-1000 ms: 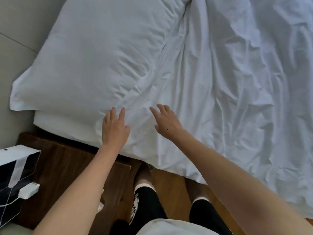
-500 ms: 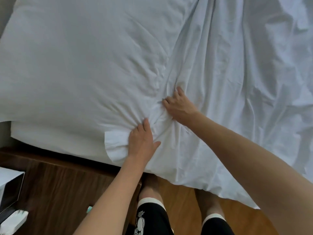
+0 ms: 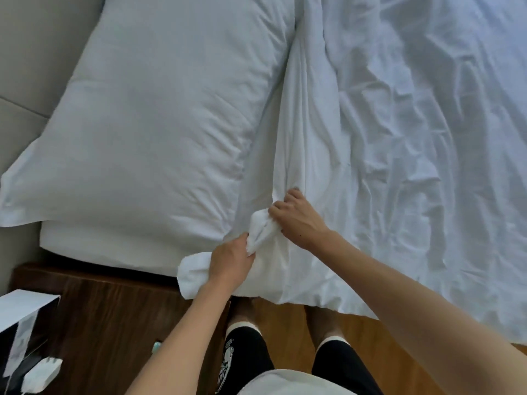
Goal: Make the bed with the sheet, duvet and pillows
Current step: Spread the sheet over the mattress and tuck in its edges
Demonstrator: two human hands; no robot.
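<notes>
A large white pillow lies at the head of the bed on the left. A wrinkled white duvet covers the bed to its right and hangs over the near edge. Its corner is bunched into a roll beside the pillow. My left hand grips the lower end of that bunched corner at the bed's edge. My right hand grips the fabric just above it, fingers curled into the folds. The white mattress side shows under the pillow.
A dark wooden nightstand stands against the bed at lower left, bearing a black-and-white box and a white charger. A padded headboard runs up the left side. My legs stand on wooden floor.
Both hands went from hovering flat over the duvet to closing on its corner beside the pillow. The corner is now bunched up and pulled toward the bed's edge.
</notes>
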